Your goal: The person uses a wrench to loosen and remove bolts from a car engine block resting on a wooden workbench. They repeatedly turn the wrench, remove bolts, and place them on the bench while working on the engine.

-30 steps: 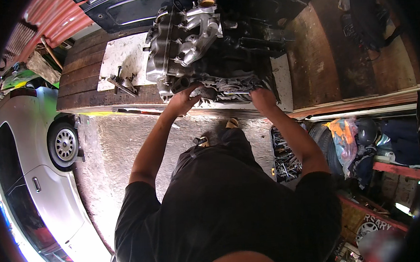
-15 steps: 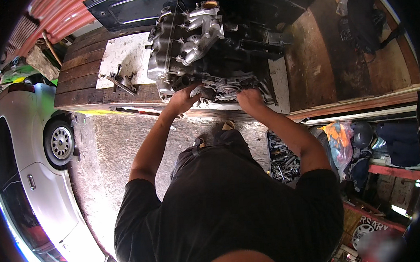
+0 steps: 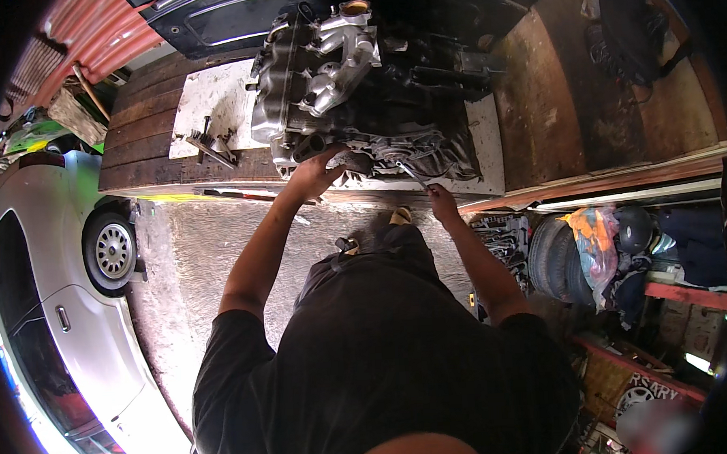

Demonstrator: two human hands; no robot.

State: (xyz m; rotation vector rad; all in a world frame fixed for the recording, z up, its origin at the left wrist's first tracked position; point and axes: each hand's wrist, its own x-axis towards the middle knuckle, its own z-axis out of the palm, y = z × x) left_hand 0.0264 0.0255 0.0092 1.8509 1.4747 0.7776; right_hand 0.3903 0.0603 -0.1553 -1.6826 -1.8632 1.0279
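Drawn back toward the body since half a second ago, the right hand (image 3: 444,204) now sits below the engine's near face, fingers closed around one end of a slim metal tool (image 3: 411,174). Its other end reaches the engine (image 3: 366,105), which rests on a white board (image 3: 200,100) atop the wooden bench (image 3: 137,152). Left hand (image 3: 314,179) stays beside the dark pipe opening (image 3: 310,146) (whether it grips anything, I cannot tell).
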